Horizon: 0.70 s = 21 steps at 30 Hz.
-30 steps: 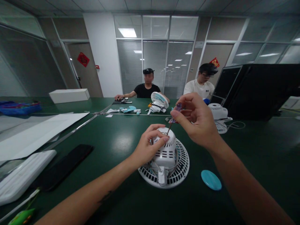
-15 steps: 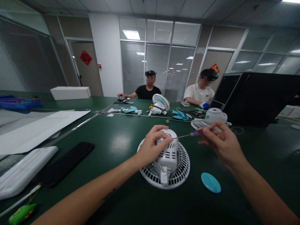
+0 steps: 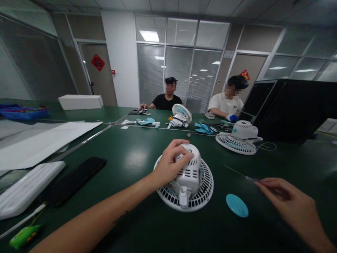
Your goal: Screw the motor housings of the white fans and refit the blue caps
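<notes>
The left hand (image 3: 171, 161), nearer, clasps the white fan (image 3: 189, 179) with curved fingers. Right of it, apart, the right hand (image 3: 291, 202) pinches a screwdriver (image 3: 238, 173), pointing forward-left toward the fan.

From my remote seat I see a bare left hand (image 3: 168, 165) with slender fingers (image 3: 174, 151), and a bare left forearm (image 3: 110, 207) bearing a small, dark, irregular mark (image 3: 121, 216) along its lower edge, too indistinct for me to read. The right hand (image 3: 295, 200) is bare too, slightly blurred.
</notes>
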{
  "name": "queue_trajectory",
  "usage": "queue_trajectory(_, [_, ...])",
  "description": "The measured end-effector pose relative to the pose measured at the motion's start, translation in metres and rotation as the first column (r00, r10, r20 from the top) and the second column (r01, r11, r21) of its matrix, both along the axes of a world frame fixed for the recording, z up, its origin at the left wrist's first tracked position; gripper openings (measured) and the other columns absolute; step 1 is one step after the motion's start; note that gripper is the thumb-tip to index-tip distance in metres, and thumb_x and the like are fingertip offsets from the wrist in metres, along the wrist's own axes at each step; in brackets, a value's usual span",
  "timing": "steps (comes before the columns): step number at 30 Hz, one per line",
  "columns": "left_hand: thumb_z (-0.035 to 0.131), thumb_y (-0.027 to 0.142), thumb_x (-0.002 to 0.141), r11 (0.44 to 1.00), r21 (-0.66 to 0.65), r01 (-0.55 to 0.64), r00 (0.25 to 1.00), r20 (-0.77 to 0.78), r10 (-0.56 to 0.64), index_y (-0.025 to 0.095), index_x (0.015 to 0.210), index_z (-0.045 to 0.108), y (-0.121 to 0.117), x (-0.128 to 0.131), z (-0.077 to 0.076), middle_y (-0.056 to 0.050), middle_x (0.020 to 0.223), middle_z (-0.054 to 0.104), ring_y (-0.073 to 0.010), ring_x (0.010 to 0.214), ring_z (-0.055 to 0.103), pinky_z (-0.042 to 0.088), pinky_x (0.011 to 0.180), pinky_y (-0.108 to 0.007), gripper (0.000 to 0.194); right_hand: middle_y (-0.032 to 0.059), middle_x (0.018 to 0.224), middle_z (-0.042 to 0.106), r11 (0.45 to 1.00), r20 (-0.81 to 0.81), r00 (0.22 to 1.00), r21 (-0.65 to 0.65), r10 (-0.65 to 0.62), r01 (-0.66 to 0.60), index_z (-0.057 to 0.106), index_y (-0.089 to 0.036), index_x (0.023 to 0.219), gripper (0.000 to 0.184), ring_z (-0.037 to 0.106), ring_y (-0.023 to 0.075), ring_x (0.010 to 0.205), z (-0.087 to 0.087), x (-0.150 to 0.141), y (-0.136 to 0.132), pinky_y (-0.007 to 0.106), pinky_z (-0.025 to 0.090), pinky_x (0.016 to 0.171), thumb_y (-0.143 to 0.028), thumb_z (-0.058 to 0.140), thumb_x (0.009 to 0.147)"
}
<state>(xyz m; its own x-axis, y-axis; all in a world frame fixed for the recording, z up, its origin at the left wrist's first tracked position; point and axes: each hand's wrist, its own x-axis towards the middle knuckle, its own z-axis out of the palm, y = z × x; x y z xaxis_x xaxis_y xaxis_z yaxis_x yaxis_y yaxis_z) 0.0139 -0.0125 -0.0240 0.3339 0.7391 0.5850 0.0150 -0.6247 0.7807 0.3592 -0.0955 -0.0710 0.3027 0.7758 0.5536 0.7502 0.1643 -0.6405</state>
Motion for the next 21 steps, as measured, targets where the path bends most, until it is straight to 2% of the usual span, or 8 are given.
queue_trajectory(3, [0.061,0.028,0.088,1.000,0.008,-0.010,1.000,-0.002,0.011,0.020,0.073,0.065,0.000,0.001,-0.001,-0.008,0.125,0.057,-0.0255,0.121,0.052,0.036,0.108,-0.045,0.017,0.0067,0.076,0.072,0.997,0.191,0.979,-0.035,0.076,-0.070,0.073,-0.035,0.069,0.024,0.070,0.0278,0.061,-0.010,0.003,-0.014,0.037,0.062,0.050,-0.058,0.069,0.072])
queue_trajectory(5, [0.061,0.029,0.088,1.000,0.013,-0.013,1.000,0.000,0.013,0.020,0.073,0.065,0.000,0.002,-0.002,-0.008,0.124,0.057,-0.0258,0.122,0.052,0.036,0.108,-0.045,0.018,0.0074,0.075,0.072,0.990,0.251,0.960,-0.090,0.127,-0.108,0.072,-0.031,0.067,0.032,0.070,0.0274,0.061,-0.014,0.003,-0.017,0.038,0.062,0.052,-0.062,0.065,0.074])
queue_trajectory(8, [0.061,0.028,0.088,1.000,0.017,-0.017,1.000,-0.002,0.017,0.020,0.074,0.066,0.000,0.002,-0.003,-0.009,0.122,0.058,-0.0263,0.123,0.052,0.037,0.107,-0.044,0.017,0.0080,0.077,0.072,0.984,0.359,0.920,-0.141,0.158,-0.114,0.072,-0.023,0.067,0.043,0.071,0.0267,0.068,-0.019,0.005,-0.014,0.042,0.063,0.062,-0.063,0.059,0.077])
queue_trajectory(11, [0.060,0.028,0.088,1.000,0.017,-0.020,1.000,-0.007,0.020,0.019,0.075,0.066,-0.001,0.001,-0.003,-0.009,0.123,0.057,-0.0264,0.123,0.052,0.036,0.107,-0.043,0.017,0.0086,0.087,0.073,0.984,0.383,0.913,-0.152,0.140,-0.088,0.073,-0.022,0.079,0.040,0.071,0.0267,0.078,-0.021,0.002,-0.012,0.040,0.062,0.068,-0.059,0.058,0.081])
queue_trajectory(14, [0.060,0.028,0.089,1.000,0.019,-0.020,1.000,-0.013,0.020,0.019,0.075,0.066,-0.001,0.001,-0.003,-0.010,0.124,0.057,-0.0267,0.123,0.052,0.036,0.107,-0.044,0.017,0.0093,0.095,0.073,0.979,0.370,0.916,-0.184,0.157,-0.094,0.072,-0.023,0.091,0.038,0.071,0.0269,0.085,-0.015,-0.010,-0.015,0.039,0.062,0.070,-0.057,0.057,0.083])
queue_trajectory(18, [0.059,0.026,0.089,0.997,0.062,-0.035,0.999,-0.028,0.037,0.021,0.085,0.068,-0.001,0.001,-0.004,-0.010,0.124,0.057,-0.0260,0.122,0.052,0.036,0.107,-0.044,0.011,0.0095,0.113,0.070,0.924,0.428,0.850,-0.347,0.308,-0.160,0.071,-0.026,0.111,0.045,0.068,0.0287,0.101,-0.006,-0.035,-0.021,0.045,0.060,0.086,-0.058,0.060,0.081])
queue_trajectory(21, [0.060,0.026,0.087,0.997,0.064,-0.047,0.999,-0.017,0.048,0.022,0.099,0.066,0.000,0.000,-0.006,-0.009,0.126,0.057,-0.0262,0.121,0.053,0.036,0.108,-0.043,0.013,0.0094,0.118,0.069,0.869,0.459,0.793,-0.463,0.401,-0.171,0.071,-0.028,0.115,0.043,0.068,0.0296,0.104,-0.005,-0.047,-0.022,0.049,0.058,0.090,-0.053,0.059,0.084])
